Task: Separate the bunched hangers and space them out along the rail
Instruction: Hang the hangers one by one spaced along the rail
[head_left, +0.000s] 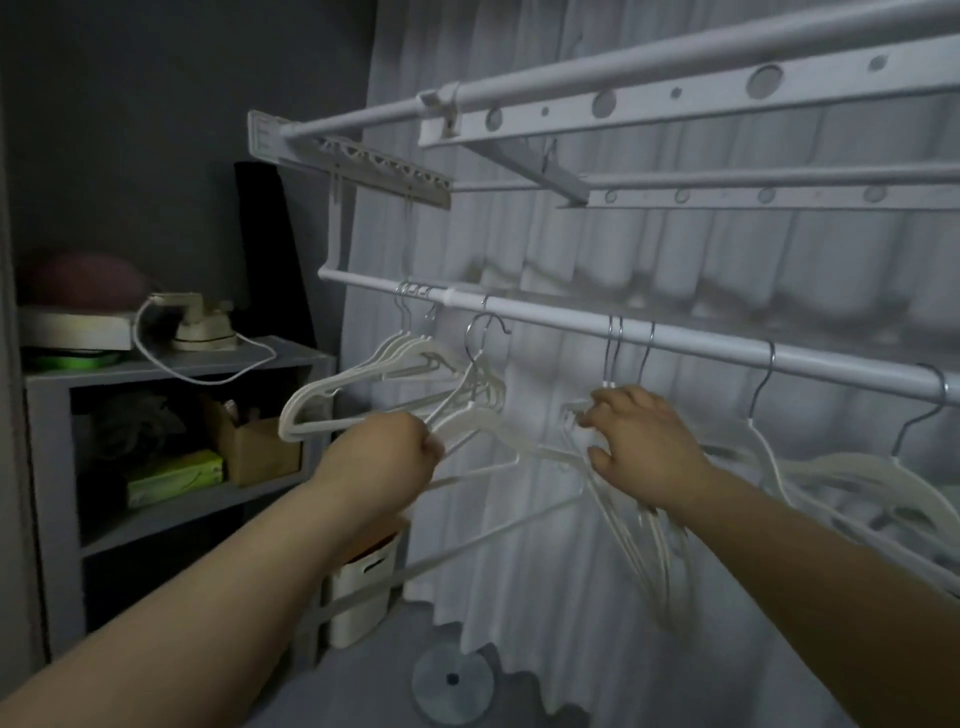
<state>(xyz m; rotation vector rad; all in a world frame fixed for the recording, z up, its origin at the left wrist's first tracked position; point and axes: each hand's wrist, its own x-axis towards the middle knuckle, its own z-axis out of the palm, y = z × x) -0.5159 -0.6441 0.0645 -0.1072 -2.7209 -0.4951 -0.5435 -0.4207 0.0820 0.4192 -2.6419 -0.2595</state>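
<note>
The left hand (384, 452) holds one white hanger (457, 408) in a closed grip. The right hand (644, 441) curls its grip around bunched hangers (636, 540) under the rail (701, 345).

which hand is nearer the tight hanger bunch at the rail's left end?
Left. The left hand sits just below the bunch, gripping a hanger. The right hand is well off to its right, fingers round a second hanger group.
</note>
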